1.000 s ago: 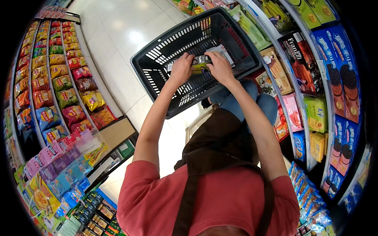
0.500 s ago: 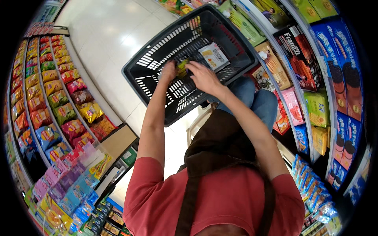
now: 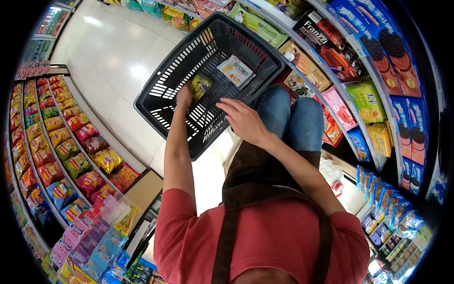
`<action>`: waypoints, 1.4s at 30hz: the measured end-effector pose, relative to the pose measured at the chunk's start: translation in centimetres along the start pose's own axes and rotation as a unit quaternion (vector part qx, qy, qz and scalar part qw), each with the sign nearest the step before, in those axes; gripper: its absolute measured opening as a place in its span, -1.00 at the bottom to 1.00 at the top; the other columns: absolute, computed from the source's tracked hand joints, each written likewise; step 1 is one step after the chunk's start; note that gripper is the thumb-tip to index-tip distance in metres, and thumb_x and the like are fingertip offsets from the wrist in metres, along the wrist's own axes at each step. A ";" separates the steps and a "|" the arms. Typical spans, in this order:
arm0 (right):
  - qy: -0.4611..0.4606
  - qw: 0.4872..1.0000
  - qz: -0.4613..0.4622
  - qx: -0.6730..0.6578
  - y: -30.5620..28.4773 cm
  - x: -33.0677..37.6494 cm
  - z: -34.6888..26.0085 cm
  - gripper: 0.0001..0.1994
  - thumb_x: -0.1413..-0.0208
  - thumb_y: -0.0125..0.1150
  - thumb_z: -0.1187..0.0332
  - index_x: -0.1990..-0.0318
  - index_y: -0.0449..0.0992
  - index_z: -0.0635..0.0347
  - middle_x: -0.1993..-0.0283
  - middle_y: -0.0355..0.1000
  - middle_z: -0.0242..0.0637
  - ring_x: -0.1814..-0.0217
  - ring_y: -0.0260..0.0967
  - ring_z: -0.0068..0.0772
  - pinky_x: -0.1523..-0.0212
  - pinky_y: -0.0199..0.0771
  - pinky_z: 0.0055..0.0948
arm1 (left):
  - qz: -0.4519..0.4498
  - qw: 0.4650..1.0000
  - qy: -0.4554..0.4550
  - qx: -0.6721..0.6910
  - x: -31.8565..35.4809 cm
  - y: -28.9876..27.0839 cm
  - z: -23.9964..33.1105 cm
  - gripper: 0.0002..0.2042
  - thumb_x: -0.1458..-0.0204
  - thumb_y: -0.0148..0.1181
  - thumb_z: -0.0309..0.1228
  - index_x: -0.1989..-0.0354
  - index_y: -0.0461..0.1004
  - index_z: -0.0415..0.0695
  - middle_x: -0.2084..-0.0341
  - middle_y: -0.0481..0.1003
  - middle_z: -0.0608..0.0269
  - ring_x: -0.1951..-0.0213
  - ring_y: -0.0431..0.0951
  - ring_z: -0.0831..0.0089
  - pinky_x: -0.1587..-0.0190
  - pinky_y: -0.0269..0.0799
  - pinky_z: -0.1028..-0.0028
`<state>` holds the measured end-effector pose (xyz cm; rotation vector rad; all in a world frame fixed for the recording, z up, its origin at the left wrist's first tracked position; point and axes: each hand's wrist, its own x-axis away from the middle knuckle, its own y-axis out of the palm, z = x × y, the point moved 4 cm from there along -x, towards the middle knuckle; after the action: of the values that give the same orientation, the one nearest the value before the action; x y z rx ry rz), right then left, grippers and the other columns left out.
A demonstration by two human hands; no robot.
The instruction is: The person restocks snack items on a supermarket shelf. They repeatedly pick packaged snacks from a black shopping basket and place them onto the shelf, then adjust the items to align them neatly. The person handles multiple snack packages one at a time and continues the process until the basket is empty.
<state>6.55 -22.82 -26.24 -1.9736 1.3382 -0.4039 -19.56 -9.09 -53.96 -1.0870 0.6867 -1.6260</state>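
A dark grey plastic shopping basket (image 3: 163,71) with slotted walls is in front of me, above my jeans-clad knees. My left hand (image 3: 183,97) reaches inside it and grips the left end of a small green packet (image 3: 202,86); its fingertips are partly hidden by the packet. To the right of that packet, a white box (image 3: 236,72) with a yellow picture lies on the basket floor. My right hand (image 3: 245,120) hovers over the basket's near edge, fingers stretched out and nothing in them.
Shelves on the right hold biscuit boxes, such as a black box (image 3: 328,45) and blue boxes (image 3: 395,47). Bagged snacks (image 3: 75,142) fill a rack on the left. A clear plastic bottle (image 3: 332,177) stands by my right leg. Pale floor tiles (image 3: 113,52) lie beyond the basket.
My right hand has drawn back from the packet toward the basket's near edge. My left hand stays at the packet, now more exposed. The basket sits lower and further left in view.
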 end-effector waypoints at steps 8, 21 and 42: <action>0.007 1.000 0.002 0.000 -0.4 3.9 -1.9 -0.60 -0.11 0.11 0.53 -0.14 0.39 0.30 -0.20 0.34 -0.04 -0.24 0.31 -0.02 -0.21 0.35 -0.18 | 0.046 0.998 0.043 -0.016 2.9 -2.6 1.7 -0.51 0.04 0.17 -0.48 -0.16 0.40 -0.10 -0.02 0.49 -0.10 -0.07 0.48 -0.01 -0.10 0.43 0.18; -0.055 0.960 -0.119 0.246 2.9 10.9 -1.6 -0.63 -0.02 0.10 0.47 -0.05 0.46 0.17 -0.06 0.42 -0.07 -0.16 0.36 -0.13 -0.08 0.32 -0.14 | 0.167 0.944 0.253 0.129 20.8 -11.0 19.8 -0.65 0.02 0.26 -0.54 0.00 0.49 -0.22 0.08 0.52 -0.08 0.02 0.52 -0.03 -0.03 0.43 0.23; -0.038 0.941 -0.240 0.234 6.0 12.1 2.4 -0.70 -0.08 0.11 0.24 0.07 0.56 0.12 0.14 0.56 -0.12 0.02 0.49 -0.08 -0.02 0.37 -0.05 | 0.090 0.932 0.291 0.196 29.4 -9.9 26.4 -0.74 -0.05 0.17 -0.57 0.06 0.52 -0.25 0.12 0.53 0.03 0.09 0.57 0.12 0.03 0.48 0.34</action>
<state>8.96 -34.05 -33.67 -1.8573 0.6161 -0.7856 -2.23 -31.76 -24.84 -0.2351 0.7660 -1.8312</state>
